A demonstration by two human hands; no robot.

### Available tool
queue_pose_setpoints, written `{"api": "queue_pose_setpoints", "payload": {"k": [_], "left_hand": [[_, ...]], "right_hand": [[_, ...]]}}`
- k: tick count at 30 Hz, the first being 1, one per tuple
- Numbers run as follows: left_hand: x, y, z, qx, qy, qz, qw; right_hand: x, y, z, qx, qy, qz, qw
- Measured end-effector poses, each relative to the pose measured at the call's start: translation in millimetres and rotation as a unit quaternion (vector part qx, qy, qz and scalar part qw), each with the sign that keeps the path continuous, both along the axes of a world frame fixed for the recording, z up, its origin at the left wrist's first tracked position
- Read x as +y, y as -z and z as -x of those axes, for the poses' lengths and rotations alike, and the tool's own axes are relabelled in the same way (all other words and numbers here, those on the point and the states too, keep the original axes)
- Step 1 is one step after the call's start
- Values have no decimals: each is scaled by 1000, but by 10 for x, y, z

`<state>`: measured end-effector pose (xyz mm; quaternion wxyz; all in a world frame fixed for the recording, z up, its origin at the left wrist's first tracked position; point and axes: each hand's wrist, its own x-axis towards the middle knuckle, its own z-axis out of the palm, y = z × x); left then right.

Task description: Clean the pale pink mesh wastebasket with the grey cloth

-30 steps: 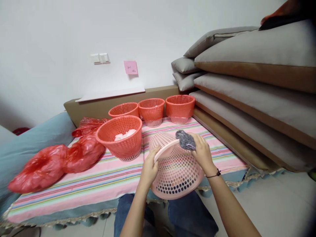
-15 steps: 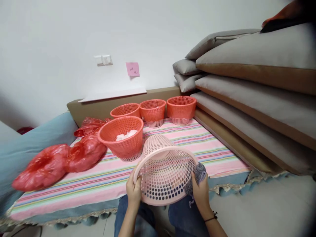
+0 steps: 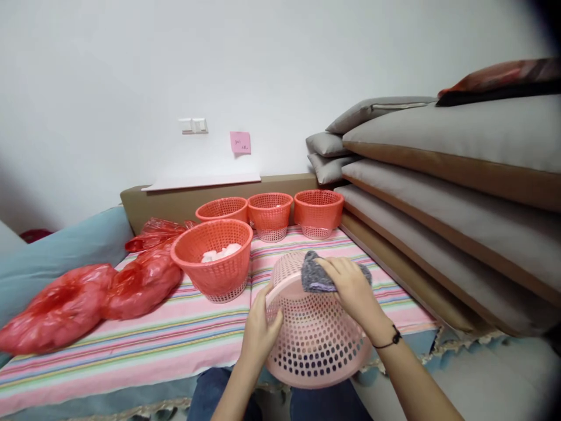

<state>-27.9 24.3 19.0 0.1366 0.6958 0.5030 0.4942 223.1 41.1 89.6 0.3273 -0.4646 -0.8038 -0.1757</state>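
Observation:
A pink plastic basket with a perforated wall lies tipped on its side, its mouth turned toward me above my knees. My left hand grips its rim on the left, thumb inside and fingers outside. In my right hand is a grey cloth with a purple edge, pressed against the upper rim. The right fingers are wrapped over the cloth and hide part of the rim. Just beyond, to the left, stands a red basket holding white items that I cannot make out.
Three more red baskets, at left, middle and right, stand at the back of the striped cover. Red plastic bags lie at left. Stacked grey cushions rise at right. A pink note is on the wall.
My right hand has moved with the grey cloth from the basket's right rim up to its top rim. The basket has shifted a little right and down in view, and the view has tilted upward.

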Motion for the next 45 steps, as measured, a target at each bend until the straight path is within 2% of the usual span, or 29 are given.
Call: {"api": "queue_pose_setpoints", "payload": {"k": [2, 4, 6, 8, 12, 17, 21, 24, 29, 32, 35, 38, 40, 42, 45], "left_hand": [[107, -203, -49, 26, 16, -21, 999], [187, -337, -70, 43, 33, -2, 999], [221, -383, -77, 50, 55, 33, 997], [214, -362, -73, 44, 64, 52, 996], [151, -231, 17, 10, 52, 55, 997], [60, -4, 289, -59, 25, 54, 996], [-48, 257, 546, -117, -27, 55, 991], [-139, 506, 747, -162, -80, 75, 981], [-286, 853, 981, -215, -165, 105, 957], [-329, 910, 1015, -216, -169, 106, 956], [-308, 865, 990, -213, -161, 105, 958], [-227, 766, 914, -213, -144, 105, 961], [-153, 694, 829, -214, -115, 108, 964], [-76, 630, 716, -210, -69, 125, 967], [31, 522, 518, -170, -8, 163, 972]], "right_hand": [[11, -41, 163, -23, -25, -10, 999], [5, -28, 265, -24, -35, -15, 999], [-14, 8, 289, -4, -33, -8, 999], [-37, 58, 252, 28, -23, 7, 999], [-72, 235, 106, 113, 3, 34, 993], [-172, 676, 25, 239, 44, 25, 970], [-349, 1091, 170, 304, 99, -17, 947], [-481, 1368, 326, 341, 113, -39, 932], [-651, 1764, 477, 373, 117, -1, 920], [-746, 1980, 512, 399, 139, 51, 905], [-816, 2131, 515, 438, 164, 82, 880], [-771, 2083, 420, 443, 156, 102, 877], [-635, 1876, 281, 415, 151, 103, 891], [-418, 1532, 106, 366, 155, 66, 915], [-22, 894, -111, 234, 129, 7, 964]]}}
